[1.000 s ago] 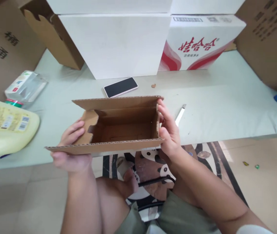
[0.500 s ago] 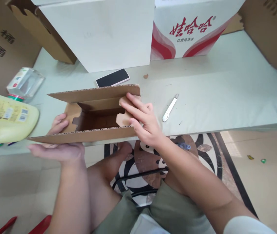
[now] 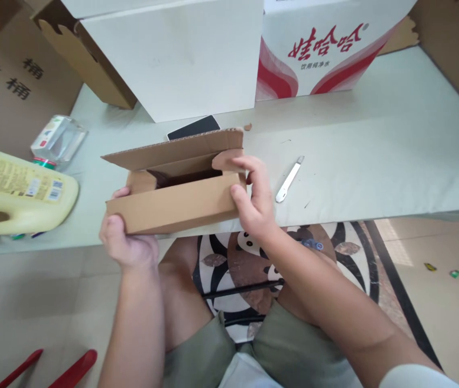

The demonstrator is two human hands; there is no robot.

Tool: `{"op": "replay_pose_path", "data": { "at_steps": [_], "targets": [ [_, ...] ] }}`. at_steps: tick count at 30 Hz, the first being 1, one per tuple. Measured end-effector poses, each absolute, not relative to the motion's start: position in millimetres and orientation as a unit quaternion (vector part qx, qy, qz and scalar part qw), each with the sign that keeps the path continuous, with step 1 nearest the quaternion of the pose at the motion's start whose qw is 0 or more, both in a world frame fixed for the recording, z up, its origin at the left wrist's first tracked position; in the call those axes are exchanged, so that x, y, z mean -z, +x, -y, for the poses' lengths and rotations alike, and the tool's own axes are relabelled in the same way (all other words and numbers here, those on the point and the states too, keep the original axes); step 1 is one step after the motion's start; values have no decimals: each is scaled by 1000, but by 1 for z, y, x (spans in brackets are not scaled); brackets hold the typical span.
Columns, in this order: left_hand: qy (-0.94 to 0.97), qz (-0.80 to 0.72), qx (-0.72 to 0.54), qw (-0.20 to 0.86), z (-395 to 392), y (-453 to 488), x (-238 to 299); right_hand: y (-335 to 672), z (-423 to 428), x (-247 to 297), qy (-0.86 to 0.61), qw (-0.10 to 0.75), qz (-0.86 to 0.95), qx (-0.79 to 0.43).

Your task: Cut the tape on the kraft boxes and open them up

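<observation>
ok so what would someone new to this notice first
Probably the open brown box, held between the left hand and the right hand near the table's front edge. After that, the big yellow jug at the picture's left edge and the white carton with red writing at the back.

A cardboard flap (image 3: 176, 151) partly hides the phone (image 3: 194, 127) — the left edge crops a jug (image 3: 22, 188).
</observation>
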State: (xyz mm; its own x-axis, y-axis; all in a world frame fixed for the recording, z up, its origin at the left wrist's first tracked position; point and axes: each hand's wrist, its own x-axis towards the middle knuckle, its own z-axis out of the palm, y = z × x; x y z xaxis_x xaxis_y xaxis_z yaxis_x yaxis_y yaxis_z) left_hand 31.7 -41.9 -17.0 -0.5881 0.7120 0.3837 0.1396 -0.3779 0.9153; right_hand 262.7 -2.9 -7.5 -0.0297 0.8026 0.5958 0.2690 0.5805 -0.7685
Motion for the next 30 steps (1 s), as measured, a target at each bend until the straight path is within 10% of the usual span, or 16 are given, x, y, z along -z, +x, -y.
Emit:
{"op": "replay_pose_path", "data": {
  "at_steps": [8,15,30],
  "targets": [
    [445,-484,-735,167,53,31,-2,270,-15,19,-382,578,661,-288],
    [656,-589,-472,-22,57,23,-61,275,-15,11,-342,565,677,-325],
    [608,-598,-519,51,39,44,-47,276,-10,16,-378,566,672,-292]
  ]
}}
